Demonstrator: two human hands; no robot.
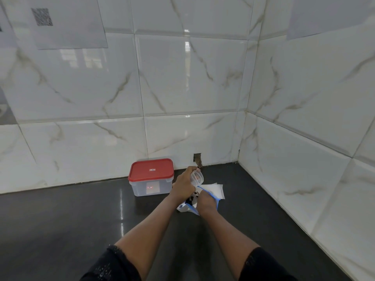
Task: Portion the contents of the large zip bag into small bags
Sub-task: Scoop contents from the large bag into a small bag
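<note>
Left hand (183, 185) grips a clear scoop (197, 177) above the large zip bag (183, 206) on the dark counter (81, 220). Right hand (205, 202) pinches its blue rim, probably to hold the mouth wide for scooping. Small bags (215, 189) wait just behind.

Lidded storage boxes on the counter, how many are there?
1. The red-lidded box stands on the counter against the back wall, just left of the left hand, which holds a clear scoop. More could sit outside the view.
</note>
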